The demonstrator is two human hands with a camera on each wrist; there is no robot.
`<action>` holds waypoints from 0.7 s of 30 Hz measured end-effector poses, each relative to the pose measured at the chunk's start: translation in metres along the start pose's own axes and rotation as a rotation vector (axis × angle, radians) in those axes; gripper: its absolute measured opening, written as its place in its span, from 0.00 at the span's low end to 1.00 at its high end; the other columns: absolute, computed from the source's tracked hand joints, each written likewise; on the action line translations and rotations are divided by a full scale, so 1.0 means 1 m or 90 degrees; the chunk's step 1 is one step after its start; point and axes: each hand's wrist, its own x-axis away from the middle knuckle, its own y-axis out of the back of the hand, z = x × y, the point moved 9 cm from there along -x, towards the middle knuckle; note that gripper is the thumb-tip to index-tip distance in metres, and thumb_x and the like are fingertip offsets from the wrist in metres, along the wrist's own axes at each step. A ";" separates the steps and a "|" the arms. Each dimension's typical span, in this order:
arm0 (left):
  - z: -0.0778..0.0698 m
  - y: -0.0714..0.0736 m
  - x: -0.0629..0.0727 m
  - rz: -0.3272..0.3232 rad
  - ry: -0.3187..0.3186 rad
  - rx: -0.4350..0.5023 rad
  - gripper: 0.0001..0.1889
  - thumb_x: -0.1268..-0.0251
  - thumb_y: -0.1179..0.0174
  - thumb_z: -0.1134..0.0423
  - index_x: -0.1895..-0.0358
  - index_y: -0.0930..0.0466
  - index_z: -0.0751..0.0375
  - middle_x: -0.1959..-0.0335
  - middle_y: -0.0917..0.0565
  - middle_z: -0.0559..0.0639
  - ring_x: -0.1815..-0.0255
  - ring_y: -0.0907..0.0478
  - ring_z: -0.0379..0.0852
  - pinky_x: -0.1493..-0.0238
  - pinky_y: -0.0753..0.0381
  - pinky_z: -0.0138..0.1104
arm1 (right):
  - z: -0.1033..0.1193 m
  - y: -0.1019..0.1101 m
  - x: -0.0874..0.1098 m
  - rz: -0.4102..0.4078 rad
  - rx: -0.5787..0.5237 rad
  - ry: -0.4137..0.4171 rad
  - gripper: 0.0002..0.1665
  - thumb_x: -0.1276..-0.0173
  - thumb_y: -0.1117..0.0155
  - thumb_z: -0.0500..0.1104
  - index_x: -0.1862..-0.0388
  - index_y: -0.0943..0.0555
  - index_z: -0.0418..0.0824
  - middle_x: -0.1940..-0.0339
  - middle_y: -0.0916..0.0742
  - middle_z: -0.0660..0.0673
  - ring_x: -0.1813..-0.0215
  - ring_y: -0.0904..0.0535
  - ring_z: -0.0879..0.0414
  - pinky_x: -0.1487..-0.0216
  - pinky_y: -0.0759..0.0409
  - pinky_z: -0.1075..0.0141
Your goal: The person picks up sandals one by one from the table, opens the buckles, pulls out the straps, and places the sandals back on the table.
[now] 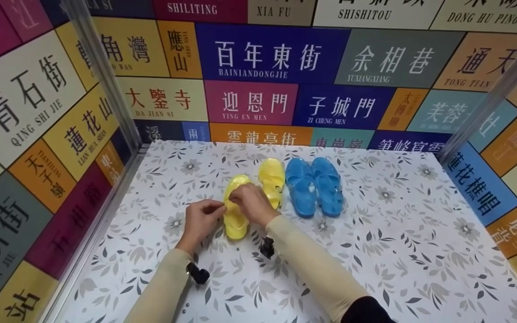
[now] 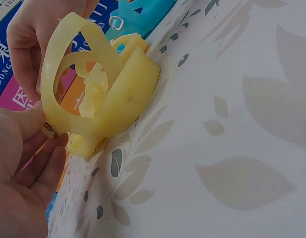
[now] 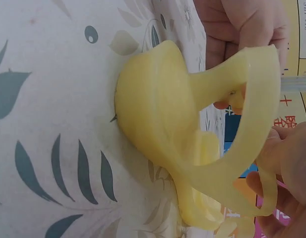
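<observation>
A yellow jelly sandal [image 1: 236, 229] stands on the floral surface, its heel toward me. My left hand [image 1: 201, 220] is at its left side; in the left wrist view, thumb and fingers pinch a strap by a small metal buckle [image 2: 51, 130]. My right hand [image 1: 255, 202] reaches over the sandal from the right and covers part of its upper. In the right wrist view, the right thumb and fingertips pinch a yellow strap [image 3: 268, 191] at the far side of the raised heel strap [image 3: 259, 114]. The matching yellow sandal [image 1: 271, 172] stands just beyond my right hand.
Two blue sandals, the left one [image 1: 301, 190] and the right one [image 1: 329, 188], stand side by side to the right of the yellow pair. Panels with street names [image 1: 272, 54] wall in the floral-covered table [image 1: 375, 251] at the back and sides.
</observation>
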 end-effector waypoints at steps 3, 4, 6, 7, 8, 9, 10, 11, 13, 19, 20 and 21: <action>0.001 0.001 0.000 -0.002 0.006 -0.002 0.06 0.37 0.25 0.67 0.59 0.07 0.63 0.64 0.08 0.50 0.61 0.12 0.46 0.57 0.14 0.32 | -0.004 0.003 0.000 -0.007 -0.009 -0.020 0.10 0.23 0.34 0.38 0.51 0.08 0.44 0.54 0.09 0.49 0.49 0.16 0.52 0.41 0.19 0.58; 0.001 0.001 0.000 -0.002 0.007 -0.004 0.06 0.37 0.24 0.66 0.59 0.08 0.63 0.64 0.08 0.50 0.61 0.12 0.46 0.57 0.14 0.32 | -0.005 0.003 0.000 -0.008 -0.016 -0.028 0.10 0.23 0.35 0.38 0.51 0.09 0.44 0.54 0.10 0.49 0.49 0.17 0.52 0.41 0.19 0.58; 0.002 0.001 0.001 -0.002 0.011 -0.006 0.07 0.37 0.24 0.66 0.59 0.08 0.64 0.64 0.08 0.50 0.62 0.12 0.46 0.57 0.14 0.33 | -0.007 0.003 0.000 -0.007 -0.025 -0.036 0.10 0.23 0.36 0.39 0.51 0.09 0.43 0.54 0.11 0.49 0.49 0.17 0.52 0.42 0.19 0.58; 0.002 0.001 0.001 -0.002 0.014 -0.005 0.07 0.37 0.24 0.66 0.59 0.08 0.63 0.64 0.08 0.49 0.62 0.12 0.46 0.57 0.14 0.33 | -0.007 0.003 0.000 -0.006 -0.028 -0.035 0.10 0.22 0.36 0.38 0.50 0.09 0.43 0.54 0.11 0.48 0.49 0.18 0.52 0.42 0.19 0.58; 0.002 0.001 0.001 -0.001 0.016 -0.004 0.06 0.37 0.25 0.66 0.59 0.08 0.63 0.64 0.08 0.49 0.62 0.12 0.46 0.57 0.14 0.33 | -0.006 0.003 0.000 -0.004 -0.027 -0.030 0.10 0.23 0.36 0.38 0.50 0.09 0.43 0.53 0.11 0.48 0.48 0.18 0.52 0.41 0.19 0.58; 0.002 0.001 0.001 -0.002 0.017 -0.003 0.06 0.37 0.25 0.66 0.59 0.08 0.63 0.64 0.08 0.49 0.62 0.12 0.45 0.58 0.14 0.33 | -0.005 0.003 0.000 0.000 -0.021 -0.020 0.11 0.23 0.35 0.38 0.48 0.10 0.43 0.52 0.11 0.48 0.48 0.18 0.52 0.41 0.19 0.58; 0.003 0.001 0.001 -0.001 0.019 -0.001 0.06 0.37 0.25 0.66 0.59 0.08 0.63 0.65 0.08 0.49 0.62 0.12 0.45 0.58 0.14 0.32 | -0.004 0.002 0.000 0.006 -0.011 -0.006 0.11 0.23 0.35 0.39 0.47 0.10 0.44 0.51 0.10 0.48 0.47 0.18 0.51 0.41 0.20 0.58; 0.002 0.001 0.001 0.000 0.017 0.000 0.06 0.37 0.25 0.66 0.59 0.07 0.62 0.65 0.08 0.49 0.62 0.12 0.45 0.59 0.14 0.32 | -0.002 0.002 0.000 0.010 -0.002 0.010 0.12 0.23 0.34 0.40 0.46 0.10 0.44 0.50 0.10 0.49 0.46 0.18 0.51 0.40 0.20 0.57; 0.001 0.000 0.001 0.002 0.009 -0.003 0.05 0.36 0.25 0.66 0.60 0.07 0.61 0.64 0.08 0.49 0.62 0.12 0.45 0.59 0.15 0.32 | 0.001 0.000 0.002 0.021 0.010 0.032 0.13 0.23 0.32 0.42 0.44 0.10 0.47 0.48 0.09 0.51 0.45 0.19 0.51 0.40 0.23 0.55; -0.001 -0.003 0.000 0.013 -0.005 -0.013 0.03 0.35 0.25 0.64 0.60 0.07 0.56 0.64 0.08 0.47 0.62 0.13 0.44 0.60 0.15 0.31 | 0.001 -0.006 0.004 0.037 -0.013 0.014 0.09 0.26 0.29 0.47 0.51 0.07 0.54 0.54 0.08 0.59 0.47 0.23 0.55 0.41 0.31 0.53; -0.001 -0.004 0.000 0.014 -0.003 -0.011 0.03 0.35 0.25 0.64 0.60 0.06 0.56 0.64 0.08 0.47 0.62 0.13 0.43 0.60 0.15 0.31 | 0.000 -0.007 0.004 0.036 -0.016 0.007 0.08 0.26 0.29 0.47 0.52 0.07 0.54 0.55 0.08 0.60 0.47 0.23 0.55 0.40 0.32 0.53; -0.001 -0.004 0.000 0.014 0.000 -0.009 0.03 0.35 0.25 0.64 0.60 0.06 0.55 0.64 0.08 0.46 0.62 0.13 0.43 0.60 0.15 0.31 | 0.000 -0.007 0.004 0.036 -0.018 0.001 0.08 0.26 0.28 0.46 0.53 0.07 0.55 0.56 0.08 0.60 0.47 0.23 0.56 0.39 0.31 0.52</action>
